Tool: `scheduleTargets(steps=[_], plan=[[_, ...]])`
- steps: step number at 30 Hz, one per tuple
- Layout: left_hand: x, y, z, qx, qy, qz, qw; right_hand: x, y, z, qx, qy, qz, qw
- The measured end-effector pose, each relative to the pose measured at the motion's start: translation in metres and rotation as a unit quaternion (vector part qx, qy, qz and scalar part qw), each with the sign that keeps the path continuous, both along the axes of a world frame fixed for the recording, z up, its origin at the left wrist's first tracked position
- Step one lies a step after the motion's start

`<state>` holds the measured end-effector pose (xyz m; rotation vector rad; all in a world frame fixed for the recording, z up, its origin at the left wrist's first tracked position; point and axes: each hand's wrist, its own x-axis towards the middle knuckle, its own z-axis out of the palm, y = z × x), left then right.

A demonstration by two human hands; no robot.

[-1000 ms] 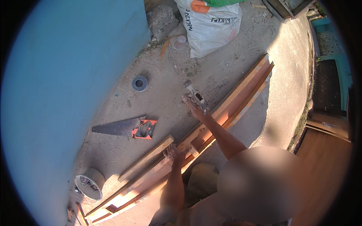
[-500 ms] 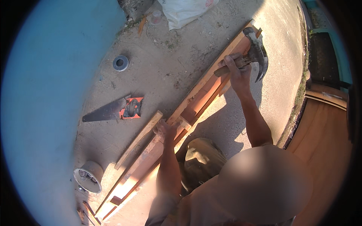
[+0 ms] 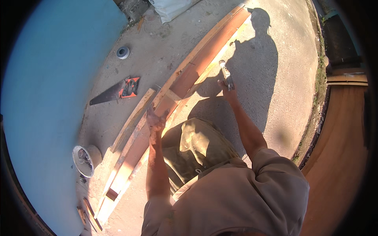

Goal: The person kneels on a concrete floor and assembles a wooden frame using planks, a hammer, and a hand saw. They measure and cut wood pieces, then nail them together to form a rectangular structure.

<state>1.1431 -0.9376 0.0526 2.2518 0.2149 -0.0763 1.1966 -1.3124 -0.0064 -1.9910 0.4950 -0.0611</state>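
My right hand (image 3: 228, 93) is closed round a hammer (image 3: 226, 74), held over the sunlit ground to the right of a long wooden frame (image 3: 183, 80). The hammer's head is foreshortened, and its handle is mostly hidden. My left hand (image 3: 156, 120) is at the near half of the frame, thumb and fingers apart, by its left side rail; whether it touches the wood I cannot tell. A short wooden block (image 3: 172, 95) bridges the two rails just beyond that hand. A loose wooden strip (image 3: 132, 118) lies along the frame's left side.
A handsaw (image 3: 118, 91) with an orange and black handle lies left on the ground. Beyond it is a grey roll (image 3: 123, 52). A bucket (image 3: 87, 159) with small things inside stands near left, beside a blue wall (image 3: 43, 106). A white sack (image 3: 170, 8) lies far off.
My right hand has brought the hammer nearer and left, from above the frame's far part to beside it, and turned it. The left hand's fingers have spread from the frame. The view has shifted.
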Motion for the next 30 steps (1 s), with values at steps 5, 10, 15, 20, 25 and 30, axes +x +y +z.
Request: scheduleTargets(steps=[5,10,15,20,25,30], plan=[[-0.045,-0.076,0.155,0.027,-0.153,-0.128,0.980,-0.074,0.008,0.084,0.048,-0.033,0.203,0.977],[-0.078,-0.095,0.238,0.048,-0.168,-0.268,0.947,-0.151,0.049,0.169,0.128,0.062,0.346,0.927],[-0.141,-0.071,0.254,-0.098,0.025,-0.226,0.969,-0.200,0.065,0.245,0.240,0.187,0.529,0.792],[-0.226,-0.056,0.233,-0.339,-0.046,-0.080,0.936,-0.250,0.086,0.278,0.321,0.179,0.532,0.763],[-0.274,-0.034,0.215,-0.475,-0.033,0.014,0.879,-0.252,0.100,0.278,0.271,0.200,0.608,0.719],[-0.299,-0.019,0.202,-0.535,0.006,0.073,0.842,-0.250,0.120,0.283,0.163,0.215,0.651,0.709]])
